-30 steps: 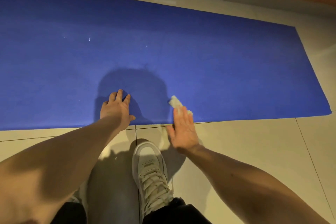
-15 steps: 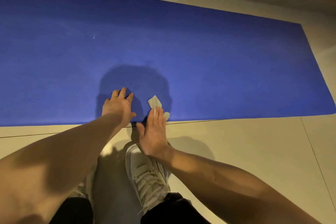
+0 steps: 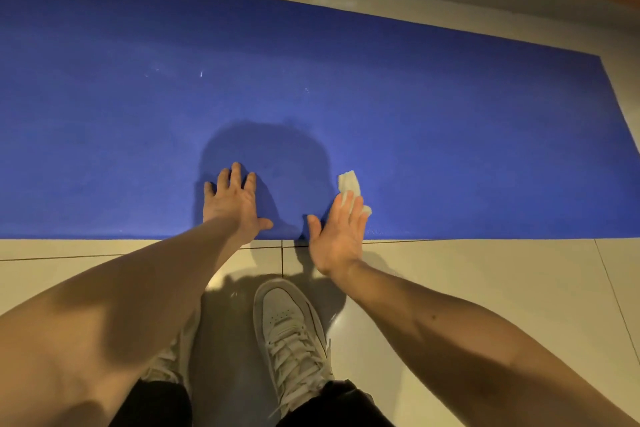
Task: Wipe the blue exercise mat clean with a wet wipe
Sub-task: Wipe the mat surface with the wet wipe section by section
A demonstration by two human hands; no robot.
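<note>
Lower centre: the left hand is laid flat on the blue exercise mat, fingers splayed. The wet wipe is pressed under straight fingers of the right hand

A person with bare left hand, right hand and forearms wears white lace-up sneakers, the right one's toe perforated, and black trousers.

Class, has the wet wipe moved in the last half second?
Yes: the wet wipe under the right hand slid right along the mat, away from the tile joint.
</note>
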